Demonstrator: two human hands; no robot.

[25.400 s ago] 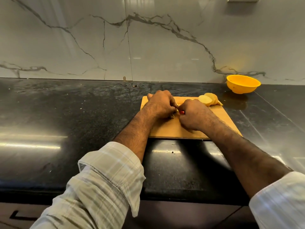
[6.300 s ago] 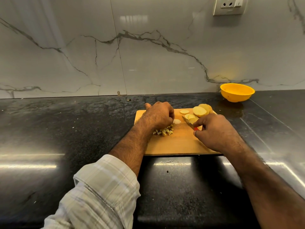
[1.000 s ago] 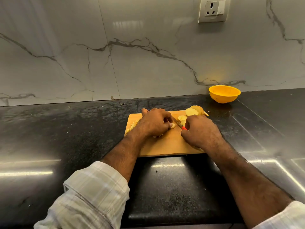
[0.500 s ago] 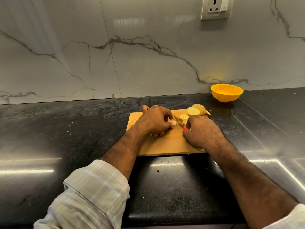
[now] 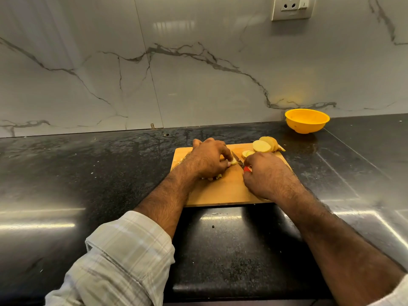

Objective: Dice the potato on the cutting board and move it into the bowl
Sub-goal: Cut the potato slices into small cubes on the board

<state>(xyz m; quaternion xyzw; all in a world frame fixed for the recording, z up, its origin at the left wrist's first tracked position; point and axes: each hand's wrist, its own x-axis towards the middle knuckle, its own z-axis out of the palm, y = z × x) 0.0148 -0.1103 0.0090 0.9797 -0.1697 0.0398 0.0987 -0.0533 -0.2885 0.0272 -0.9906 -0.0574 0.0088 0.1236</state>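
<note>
- My left hand [image 5: 209,159] lies knuckles-up on the wooden cutting board [image 5: 223,191], its fingers curled down and pinning a small potato piece [image 5: 233,161] against the wood; only the pale end of that piece shows past my fingertips.
- My right hand [image 5: 267,173] is closed round the red handle of a small knife [image 5: 239,162], a bit of red showing at the near end of the blade. The blade runs up and to the left and meets the potato piece just beside my left fingertips.
- The two hands sit close together over the middle of the board, apart by little more than the blade.
- I see a few diced bits [image 5: 217,177] poking out under the near edge of my left hand; how many lie beneath it I cannot tell.
- At the far right corner of the board sits a leaning stack of round potato slices [image 5: 263,145], with a couple of smaller slices [image 5: 247,153] just left of them, near the knife tip.
- The yellow bowl [image 5: 307,120] stands on the black countertop [image 5: 88,173], far and to the right of the board, against the marble wall; I see nothing in the part of its inside that shows.
- A plaid sleeve [image 5: 123,257] covers my left forearm in the near foreground.
- A wall socket [image 5: 291,6] sits high on the wall, above the bowl.
</note>
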